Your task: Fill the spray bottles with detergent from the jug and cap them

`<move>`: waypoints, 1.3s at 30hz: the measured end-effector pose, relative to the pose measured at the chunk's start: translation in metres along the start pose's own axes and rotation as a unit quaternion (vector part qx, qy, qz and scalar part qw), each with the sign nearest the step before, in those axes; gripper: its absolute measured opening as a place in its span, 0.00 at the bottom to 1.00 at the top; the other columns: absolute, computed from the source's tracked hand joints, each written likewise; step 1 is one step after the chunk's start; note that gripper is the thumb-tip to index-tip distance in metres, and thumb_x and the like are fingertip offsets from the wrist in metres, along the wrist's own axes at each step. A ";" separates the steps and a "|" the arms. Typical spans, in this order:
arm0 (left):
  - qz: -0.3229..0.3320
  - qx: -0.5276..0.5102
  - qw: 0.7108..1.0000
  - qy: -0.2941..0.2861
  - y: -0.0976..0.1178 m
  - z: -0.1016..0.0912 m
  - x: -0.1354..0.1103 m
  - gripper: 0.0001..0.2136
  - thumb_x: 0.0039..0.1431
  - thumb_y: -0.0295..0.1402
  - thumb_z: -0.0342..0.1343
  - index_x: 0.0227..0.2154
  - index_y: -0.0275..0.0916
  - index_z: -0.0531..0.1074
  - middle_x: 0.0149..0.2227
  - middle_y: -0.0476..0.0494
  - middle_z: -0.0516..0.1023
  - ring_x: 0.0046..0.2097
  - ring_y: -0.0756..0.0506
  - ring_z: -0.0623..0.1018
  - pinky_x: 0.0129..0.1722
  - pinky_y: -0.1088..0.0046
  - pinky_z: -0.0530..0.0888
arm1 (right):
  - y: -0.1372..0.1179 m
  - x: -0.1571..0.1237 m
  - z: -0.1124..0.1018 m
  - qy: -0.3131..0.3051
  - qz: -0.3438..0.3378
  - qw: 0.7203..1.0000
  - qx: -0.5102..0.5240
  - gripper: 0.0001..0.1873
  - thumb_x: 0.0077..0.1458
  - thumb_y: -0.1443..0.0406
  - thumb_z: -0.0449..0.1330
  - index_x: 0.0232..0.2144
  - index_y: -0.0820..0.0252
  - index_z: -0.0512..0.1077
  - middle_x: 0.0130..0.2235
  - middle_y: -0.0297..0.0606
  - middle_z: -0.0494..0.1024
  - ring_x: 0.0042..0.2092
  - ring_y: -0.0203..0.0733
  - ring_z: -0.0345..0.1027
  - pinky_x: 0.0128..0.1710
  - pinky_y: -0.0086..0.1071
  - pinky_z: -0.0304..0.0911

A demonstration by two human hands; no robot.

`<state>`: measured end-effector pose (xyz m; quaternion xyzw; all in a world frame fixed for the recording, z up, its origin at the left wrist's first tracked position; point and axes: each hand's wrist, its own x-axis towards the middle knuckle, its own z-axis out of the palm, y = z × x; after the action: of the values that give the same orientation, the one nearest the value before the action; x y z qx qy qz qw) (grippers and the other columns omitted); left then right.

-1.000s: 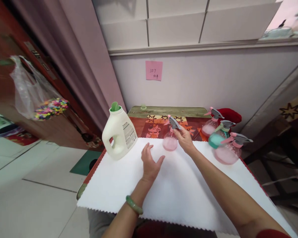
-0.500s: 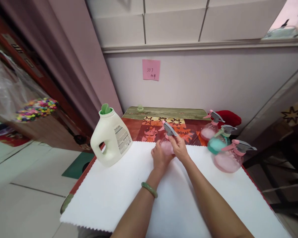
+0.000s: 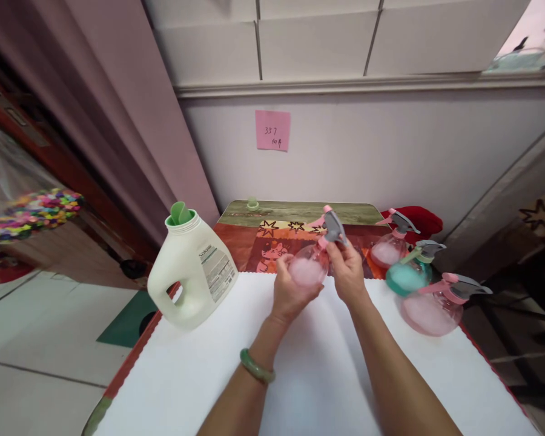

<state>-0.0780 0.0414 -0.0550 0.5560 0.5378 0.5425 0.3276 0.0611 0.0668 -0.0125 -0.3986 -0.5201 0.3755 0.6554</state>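
Observation:
A clear pink spray bottle (image 3: pixel 307 270) with foamy content is held over the table, its grey and pink trigger head tilted to the right. My left hand (image 3: pixel 290 293) is wrapped around the round body from the left and below. At the neck, just under the trigger head, the fingers of my right hand (image 3: pixel 347 269) are closed. To the right stand a small pink spray bottle (image 3: pixel 387 249), a teal spray bottle (image 3: pixel 409 277) and another pink spray bottle (image 3: pixel 431 312), all with foamy content. A pale green jug (image 3: pixel 191 272) with a green spout is on the left.
A white scalloped sheet (image 3: pixel 172 375) covers the near part of the table. Toward the back edge sits a small green cap (image 3: pixel 252 204). Behind the bottles lies something red (image 3: pixel 424 223). A pink note (image 3: pixel 272 130) is on the wall.
The held spray bottle has tilted, its trigger head leaning to the right and turned more sideways. My left hand has moved lower under the body. The camera view has shifted slightly.

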 end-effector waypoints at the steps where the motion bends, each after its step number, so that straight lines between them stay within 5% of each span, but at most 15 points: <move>1: 0.009 -0.050 0.999 -0.009 0.005 -0.005 0.007 0.42 0.32 0.38 0.77 0.52 0.46 0.60 0.53 0.38 0.74 0.52 0.35 0.78 0.52 0.55 0.74 | -0.006 0.007 0.004 0.019 0.001 1.000 0.013 0.20 0.63 0.50 0.60 0.51 0.54 0.75 0.47 0.42 0.83 0.48 0.48 0.77 0.50 0.40 0.73; 4: -0.037 -0.235 0.971 -0.013 0.011 -0.014 0.025 0.41 0.33 0.37 0.77 0.51 0.43 0.62 0.51 0.39 0.76 0.51 0.36 0.79 0.51 0.58 0.75 | -0.017 0.024 0.018 0.066 0.017 0.995 0.066 0.22 0.60 0.50 0.63 0.52 0.54 0.75 0.49 0.41 0.82 0.50 0.46 0.77 0.54 0.41 0.70; 8: -0.121 -0.433 0.892 -0.053 0.000 -0.014 0.034 0.34 0.45 0.39 0.74 0.55 0.40 0.68 0.55 0.36 0.77 0.54 0.38 0.79 0.52 0.62 0.76 | -0.013 0.029 0.036 0.096 0.043 0.987 0.119 0.23 0.56 0.52 0.67 0.50 0.55 0.77 0.49 0.40 0.83 0.52 0.45 0.76 0.58 0.42 0.66; 12: -0.180 -0.483 0.853 -0.084 -0.018 -0.013 0.038 0.34 0.50 0.54 0.69 0.55 0.39 0.73 0.57 0.34 0.78 0.49 0.38 0.81 0.40 0.67 0.80 | -0.004 0.030 0.044 0.072 0.053 0.989 0.116 0.20 0.55 0.52 0.69 0.47 0.53 0.79 0.49 0.39 0.83 0.53 0.45 0.75 0.59 0.41 0.64; 17: -0.274 -0.473 0.824 -0.151 -0.025 -0.021 0.040 0.41 0.50 0.68 0.57 0.50 0.33 0.77 0.37 0.34 0.84 0.29 0.42 0.82 0.23 0.69 0.76 | 0.002 0.036 0.041 0.042 0.085 0.988 0.124 0.21 0.55 0.51 0.69 0.48 0.53 0.80 0.50 0.40 0.84 0.54 0.48 0.75 0.60 0.43 0.64; 24: -0.354 -0.435 0.813 -0.158 -0.023 -0.032 0.039 0.46 0.56 0.72 0.40 0.41 0.28 0.79 0.28 0.31 0.81 0.24 0.43 0.79 0.20 0.71 0.73 | 0.019 0.041 0.040 -0.001 0.122 0.975 0.185 0.18 0.55 0.51 0.69 0.43 0.54 0.82 0.48 0.41 0.85 0.54 0.49 0.77 0.63 0.46 0.62; 39: -0.401 -0.407 0.811 -0.131 -0.020 -0.033 0.042 0.44 0.62 0.68 0.28 0.37 0.31 0.77 0.23 0.33 0.78 0.17 0.47 0.72 0.13 0.76 0.63 | 0.034 0.042 0.045 -0.001 0.126 0.979 0.157 0.21 0.51 0.49 0.71 0.44 0.50 0.82 0.50 0.37 0.84 0.55 0.48 0.75 0.64 0.45 0.60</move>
<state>-0.1211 0.0786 -0.0568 0.1728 0.3951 0.4546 0.7794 0.0221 0.1246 -0.0206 -0.3524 -0.4007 0.5324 0.6572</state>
